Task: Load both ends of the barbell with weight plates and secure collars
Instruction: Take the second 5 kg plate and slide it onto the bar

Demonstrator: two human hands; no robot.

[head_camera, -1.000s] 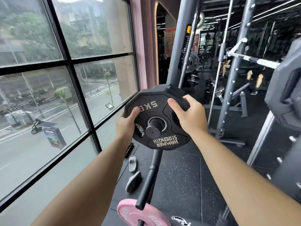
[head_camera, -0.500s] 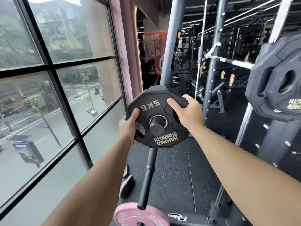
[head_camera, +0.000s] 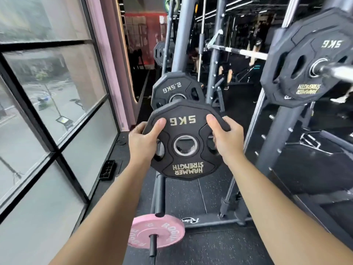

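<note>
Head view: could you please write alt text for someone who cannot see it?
A person holds a black 5KG plate by both sides, centre hole empty, before a rack. A 2.5KG plate hangs behind it; a pink plate sits below.

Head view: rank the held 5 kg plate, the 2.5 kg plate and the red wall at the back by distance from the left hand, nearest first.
1. 5 kg plate: the left hand grips its left edge.
2. 2.5 kg plate: just behind it, higher up.
3. red wall: far back, upper middle.
</note>
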